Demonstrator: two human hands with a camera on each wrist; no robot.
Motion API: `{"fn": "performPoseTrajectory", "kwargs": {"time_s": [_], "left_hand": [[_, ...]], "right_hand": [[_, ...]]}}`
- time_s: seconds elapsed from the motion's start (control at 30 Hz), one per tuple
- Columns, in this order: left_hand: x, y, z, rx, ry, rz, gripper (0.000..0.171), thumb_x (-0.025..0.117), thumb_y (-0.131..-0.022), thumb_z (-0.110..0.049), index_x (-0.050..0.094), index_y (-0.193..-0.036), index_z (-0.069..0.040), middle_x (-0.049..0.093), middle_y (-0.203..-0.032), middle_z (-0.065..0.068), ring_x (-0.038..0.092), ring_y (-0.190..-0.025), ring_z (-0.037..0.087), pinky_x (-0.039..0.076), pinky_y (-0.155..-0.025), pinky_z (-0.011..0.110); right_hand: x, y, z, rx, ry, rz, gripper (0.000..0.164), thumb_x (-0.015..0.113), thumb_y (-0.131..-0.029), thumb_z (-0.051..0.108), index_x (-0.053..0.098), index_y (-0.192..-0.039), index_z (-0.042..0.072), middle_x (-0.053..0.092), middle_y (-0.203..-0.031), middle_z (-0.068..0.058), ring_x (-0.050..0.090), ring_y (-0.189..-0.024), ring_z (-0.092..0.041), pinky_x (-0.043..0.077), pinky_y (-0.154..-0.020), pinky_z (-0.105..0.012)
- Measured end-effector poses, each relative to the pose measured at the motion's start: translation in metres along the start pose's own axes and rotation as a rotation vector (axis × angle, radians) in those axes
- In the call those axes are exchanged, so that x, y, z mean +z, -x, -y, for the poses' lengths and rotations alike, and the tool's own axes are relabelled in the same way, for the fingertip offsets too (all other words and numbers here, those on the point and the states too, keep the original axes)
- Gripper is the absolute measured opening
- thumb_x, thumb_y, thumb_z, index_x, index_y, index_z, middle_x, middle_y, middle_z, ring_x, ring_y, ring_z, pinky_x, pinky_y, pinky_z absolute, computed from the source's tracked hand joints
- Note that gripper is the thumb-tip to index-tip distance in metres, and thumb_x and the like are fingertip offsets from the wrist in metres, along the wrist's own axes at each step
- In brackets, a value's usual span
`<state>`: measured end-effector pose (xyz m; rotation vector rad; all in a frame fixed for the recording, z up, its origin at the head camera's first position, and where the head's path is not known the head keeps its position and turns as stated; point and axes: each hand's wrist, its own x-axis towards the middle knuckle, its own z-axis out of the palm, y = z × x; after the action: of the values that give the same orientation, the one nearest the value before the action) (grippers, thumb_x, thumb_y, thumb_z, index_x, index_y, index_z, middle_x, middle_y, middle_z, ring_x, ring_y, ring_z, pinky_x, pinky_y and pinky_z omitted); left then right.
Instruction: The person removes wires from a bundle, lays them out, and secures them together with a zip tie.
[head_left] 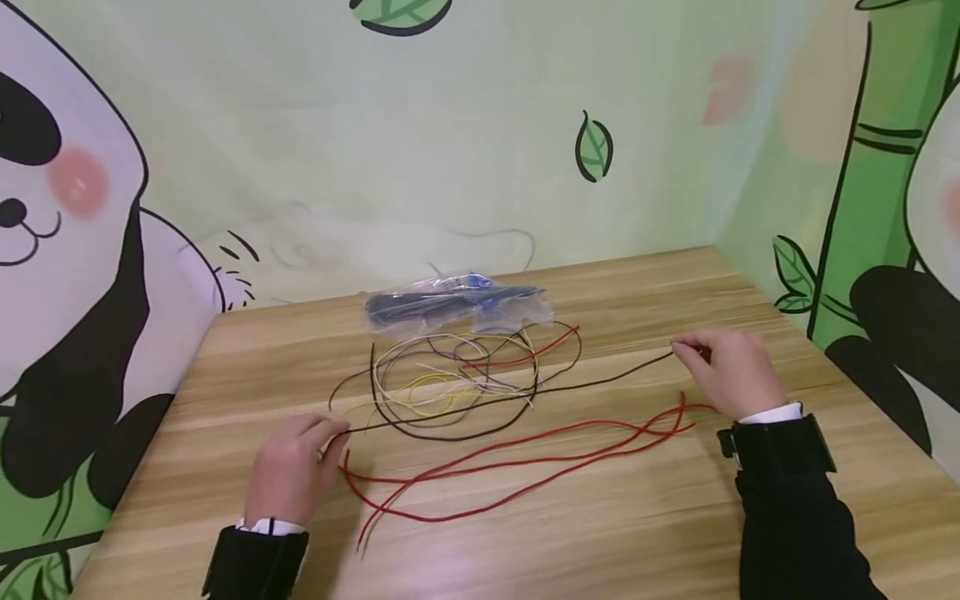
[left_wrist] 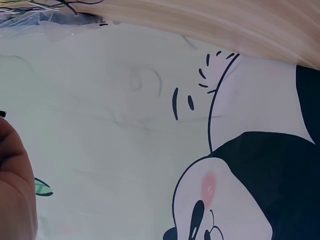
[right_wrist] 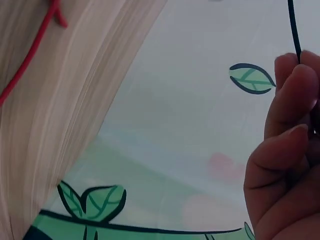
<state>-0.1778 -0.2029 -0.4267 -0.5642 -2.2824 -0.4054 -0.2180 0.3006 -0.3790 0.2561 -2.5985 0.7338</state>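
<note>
Two pinches well apart: left hand point(head_left: 294, 467) nearer body, right hand point(head_left: 735, 372) farther, each grip holding black cord point(head_left: 577, 387)

- A thin black wire point(head_left: 585, 385) stretches between two hands, sagging slightly, its left end lower in the head view than its right
- The left hand point(head_left: 292, 467) pinches it near one end, the right hand point(head_left: 731, 371) near the other, between thumb and fingers
- Its middle passes across the near part of a loose tangle of yellow, white, black and red wires point(head_left: 429, 379)
- Several long red wires point(head_left: 517, 462) lie gently curved on the near side, crossing each other toward both ends
</note>
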Motion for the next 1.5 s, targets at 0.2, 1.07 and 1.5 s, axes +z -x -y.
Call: {"fn": "performPoseTrajectory", "kwargs": {"time_s": [0.2, 1.07, 1.5], "left_hand": [[0.006, -0.001, -0.008, -0.002, 0.006, 0.011, 0.024, 0.091, -0.066, 0.007, 0.078, -0.084, -0.002, 0.069, -0.082, 0.008, 0.066, -0.074, 0.028, 0.056, -0.063, 0.041], [0.009, 0.013, 0.002, -0.133, 0.228, 0.555, 0.024, 0.087, -0.070, 0.001, 0.080, -0.079, -0.021, 0.064, -0.081, -0.016, 0.061, -0.076, 0.006, 0.051, -0.068, 0.028], [0.014, 0.013, 0.000, -0.150, 0.216, 0.578, 0.023, 0.076, -0.074, 0.002, 0.079, -0.088, -0.016, 0.067, -0.086, -0.012, 0.059, -0.077, 0.006, 0.051, -0.069, 0.030]], "right_hand": [[-0.006, 0.007, -0.008, 0.010, 0.051, 0.123, 0.016, 0.069, -0.097, 0.008, 0.077, -0.104, -0.004, 0.074, -0.094, -0.020, 0.068, -0.080, -0.031, 0.051, -0.069, -0.048], [0.007, 0.001, -0.024, 0.151, 0.058, 0.555, 0.015, 0.069, -0.090, 0.012, 0.077, -0.091, 0.000, 0.070, -0.083, -0.007, 0.057, -0.072, -0.021, 0.045, -0.061, -0.035], [0.024, 0.001, -0.027, 0.248, -0.006, 0.639, 0.015, 0.067, -0.092, 0.012, 0.072, -0.098, 0.000, 0.067, -0.085, -0.006, 0.058, -0.072, -0.020, 0.046, -0.060, -0.033]]}}
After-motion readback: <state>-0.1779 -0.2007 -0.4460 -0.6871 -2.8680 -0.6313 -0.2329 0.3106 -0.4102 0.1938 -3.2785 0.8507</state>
